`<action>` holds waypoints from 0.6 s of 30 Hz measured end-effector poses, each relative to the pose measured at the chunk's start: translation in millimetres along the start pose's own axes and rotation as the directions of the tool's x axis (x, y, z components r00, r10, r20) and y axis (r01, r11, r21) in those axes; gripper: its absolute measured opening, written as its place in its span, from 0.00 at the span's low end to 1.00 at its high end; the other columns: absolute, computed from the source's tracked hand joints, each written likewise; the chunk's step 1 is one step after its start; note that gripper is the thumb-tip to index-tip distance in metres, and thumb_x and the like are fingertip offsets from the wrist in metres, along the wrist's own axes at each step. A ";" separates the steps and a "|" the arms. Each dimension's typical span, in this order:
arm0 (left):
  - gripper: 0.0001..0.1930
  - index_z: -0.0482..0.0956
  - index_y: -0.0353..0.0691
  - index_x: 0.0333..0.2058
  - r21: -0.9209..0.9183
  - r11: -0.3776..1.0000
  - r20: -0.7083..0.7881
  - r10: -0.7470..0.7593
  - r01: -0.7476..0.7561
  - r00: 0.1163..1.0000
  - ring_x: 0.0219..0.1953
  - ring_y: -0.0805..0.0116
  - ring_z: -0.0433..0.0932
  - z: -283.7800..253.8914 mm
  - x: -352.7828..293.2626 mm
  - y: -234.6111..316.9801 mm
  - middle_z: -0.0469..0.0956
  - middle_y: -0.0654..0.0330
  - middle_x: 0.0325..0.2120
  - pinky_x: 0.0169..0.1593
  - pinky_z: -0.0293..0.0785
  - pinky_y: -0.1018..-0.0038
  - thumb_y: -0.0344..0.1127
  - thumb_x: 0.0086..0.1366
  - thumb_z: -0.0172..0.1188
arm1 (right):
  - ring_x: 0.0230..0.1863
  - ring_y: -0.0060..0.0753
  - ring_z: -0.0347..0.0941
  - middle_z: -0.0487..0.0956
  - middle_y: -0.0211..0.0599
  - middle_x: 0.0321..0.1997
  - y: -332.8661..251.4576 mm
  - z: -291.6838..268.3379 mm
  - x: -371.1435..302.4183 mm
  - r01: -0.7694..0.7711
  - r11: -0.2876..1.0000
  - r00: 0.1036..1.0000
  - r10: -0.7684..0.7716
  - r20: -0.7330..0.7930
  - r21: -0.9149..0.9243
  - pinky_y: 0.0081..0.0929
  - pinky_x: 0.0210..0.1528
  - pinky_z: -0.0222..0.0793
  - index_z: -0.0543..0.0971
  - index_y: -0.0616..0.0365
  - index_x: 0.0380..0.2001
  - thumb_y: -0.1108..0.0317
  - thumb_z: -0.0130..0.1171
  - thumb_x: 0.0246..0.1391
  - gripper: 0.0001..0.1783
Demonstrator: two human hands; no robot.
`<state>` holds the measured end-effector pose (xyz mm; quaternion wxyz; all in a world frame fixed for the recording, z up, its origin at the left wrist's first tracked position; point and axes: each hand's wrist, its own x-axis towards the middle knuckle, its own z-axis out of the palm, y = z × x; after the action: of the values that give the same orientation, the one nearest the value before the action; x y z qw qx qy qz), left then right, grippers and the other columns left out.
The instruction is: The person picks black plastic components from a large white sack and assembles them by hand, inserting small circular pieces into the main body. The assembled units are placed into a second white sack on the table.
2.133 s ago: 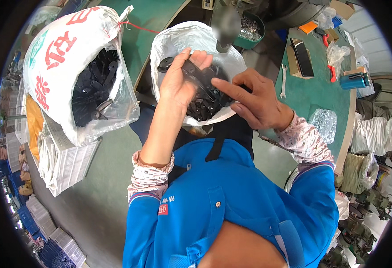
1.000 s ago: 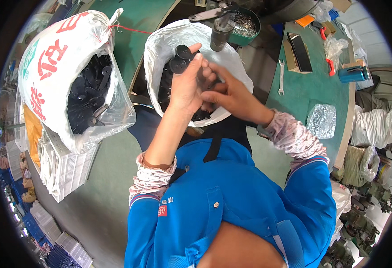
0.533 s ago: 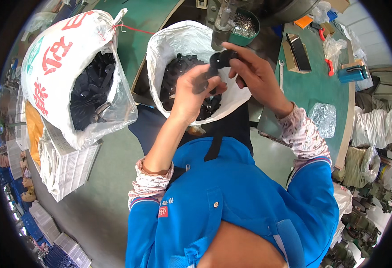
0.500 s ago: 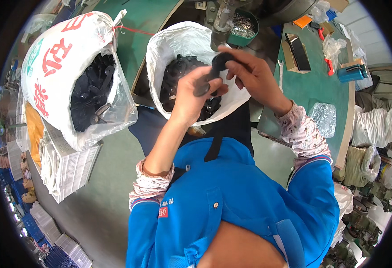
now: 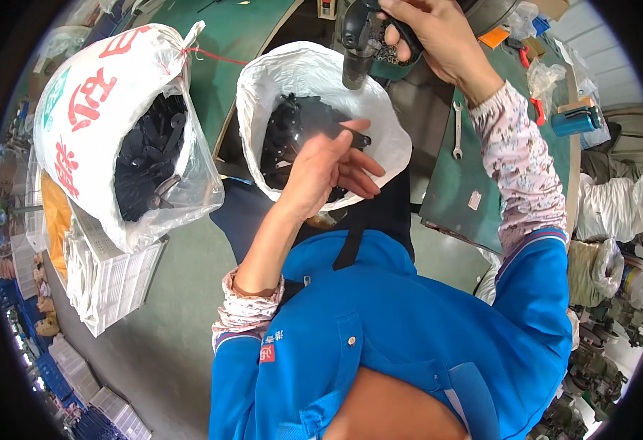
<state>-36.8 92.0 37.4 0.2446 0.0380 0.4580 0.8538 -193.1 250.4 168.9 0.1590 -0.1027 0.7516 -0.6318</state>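
Note:
My left hand (image 5: 321,165) hovers over an open white sack (image 5: 254,82) holding many black parts (image 5: 292,121). Its fingers are spread; a black piece shows just behind them, and it looks apart from the grip. Up at a metal machine post (image 5: 356,70), my right hand (image 5: 439,37) is closed round a black part with a rounded end (image 5: 407,37). That part is held against or right beside the post; whether they touch is unclear. Behind the right fingers, a green tray of small metal pieces (image 5: 391,70) is partly covered.
A tied white bag (image 5: 72,139) with more black parts stands at left, above a white plastic crate (image 5: 120,286). On the green bench (image 5: 439,194) lie a wrench (image 5: 458,130), a small pink tag (image 5: 474,200), red-handled tools (image 5: 538,111) and a teal cylindrical thing (image 5: 574,121).
My right hand has gone up and away from the left, carrying a black part to the machine post. The left hand has opened over the sack. My right sleeve now covers the phone.

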 end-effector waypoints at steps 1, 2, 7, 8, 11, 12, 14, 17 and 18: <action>0.32 0.53 0.26 0.60 -0.017 1.000 0.047 -0.024 0.025 0.999 0.28 0.56 0.81 -1.4 0.0 0.2 0.78 0.41 0.32 0.33 0.80 0.68 0.50 0.70 0.43 | 0.10 0.18 0.66 0.75 0.32 0.16 3.9 0.2 2.0 -0.046 0.998 0.999 0.047 0.024 -0.045 0.16 0.12 0.59 0.76 0.66 0.35 0.66 0.51 0.60 0.11; 0.31 0.57 0.26 0.57 -0.015 0.999 0.039 -0.047 0.047 0.998 0.28 0.57 0.81 1.0 -1.4 1.0 0.78 0.42 0.32 0.29 0.80 0.69 0.51 0.70 0.43 | 0.10 0.18 0.65 0.75 0.31 0.17 11.1 0.7 1.7 -0.029 1.000 0.999 0.029 0.028 0.005 0.17 0.11 0.57 0.76 0.65 0.35 0.65 0.51 0.61 0.12; 0.24 0.68 0.29 0.50 0.055 0.987 0.020 -0.150 0.149 0.988 0.27 0.63 0.80 8.0 -0.4 -3.6 0.78 0.47 0.32 0.29 0.79 0.73 0.47 0.70 0.44 | 0.34 0.24 0.76 0.77 0.32 0.37 57.0 -1.6 -42.3 -0.012 0.998 0.989 0.004 0.151 0.055 0.23 0.33 0.73 0.72 0.61 0.52 0.59 0.58 0.56 0.24; 0.23 0.68 0.30 0.50 0.143 0.974 0.108 -0.192 0.176 0.975 0.28 0.63 0.80 5.6 0.8 -7.2 0.79 0.48 0.33 0.30 0.79 0.74 0.47 0.70 0.44 | 0.34 0.22 0.75 0.77 0.32 0.38 112.6 4.5 -63.5 0.008 0.990 0.968 -0.043 0.247 0.141 0.23 0.32 0.72 0.72 0.61 0.54 0.57 0.59 0.56 0.26; 0.20 0.69 0.31 0.51 0.316 0.926 0.177 -0.270 0.206 0.946 0.29 0.68 0.79 3.9 -0.9 -16.8 0.79 0.52 0.33 0.32 0.77 0.76 0.42 0.69 0.48 | 0.27 0.16 0.71 0.77 0.30 0.30 129.4 30.0 -104.6 -0.181 0.983 0.914 0.155 0.374 0.036 0.15 0.28 0.67 0.76 0.62 0.47 0.63 0.56 0.59 0.18; 0.20 0.69 0.31 0.51 0.381 0.905 0.128 -0.254 0.189 0.959 0.29 0.69 0.79 4.9 -3.6 -18.3 0.79 0.53 0.33 0.32 0.77 0.76 0.41 0.68 0.49 | 0.24 0.15 0.68 0.76 0.28 0.28 137.5 33.6 -110.3 -0.070 0.990 0.973 0.040 0.228 0.125 0.14 0.25 0.64 0.76 0.62 0.46 0.63 0.56 0.59 0.16; 0.20 0.68 0.32 0.53 0.450 0.886 -0.017 -0.118 0.113 0.993 0.28 0.72 0.78 -4.8 -9.3 -24.1 0.79 0.55 0.32 0.30 0.76 0.78 0.35 0.65 0.54 | 0.22 0.14 0.66 0.74 0.26 0.27 146.9 34.2 -114.5 0.076 0.985 0.997 -0.071 -0.041 0.155 0.15 0.23 0.62 0.76 0.61 0.43 0.64 0.55 0.59 0.13; 0.15 0.72 0.35 0.48 0.653 0.755 -0.441 0.314 0.061 0.841 0.25 0.78 0.73 -38.8 -29.9 -21.0 0.75 0.64 0.25 0.27 0.70 0.80 0.29 0.62 0.57 | 0.23 0.16 0.68 0.75 0.28 0.26 169.3 4.0 -122.6 0.043 0.998 0.960 -0.028 -0.277 0.049 0.16 0.24 0.64 0.76 0.60 0.42 0.64 0.56 0.58 0.12; 0.15 0.72 0.33 0.46 0.823 0.564 -0.436 0.557 0.063 0.707 0.22 0.79 0.70 -51.0 -34.3 -16.5 0.73 0.63 0.19 0.26 0.69 0.78 0.31 0.61 0.59 | 0.23 0.17 0.68 0.75 0.28 0.26 179.8 -4.9 -129.7 -0.022 0.999 0.955 0.032 -0.296 0.037 0.17 0.25 0.65 0.76 0.59 0.42 0.64 0.57 0.58 0.13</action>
<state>-15.2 45.1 0.2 -0.1090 -0.0913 0.8286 0.5415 -66.1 333.5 7.1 0.0548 0.0058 0.7576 -0.6503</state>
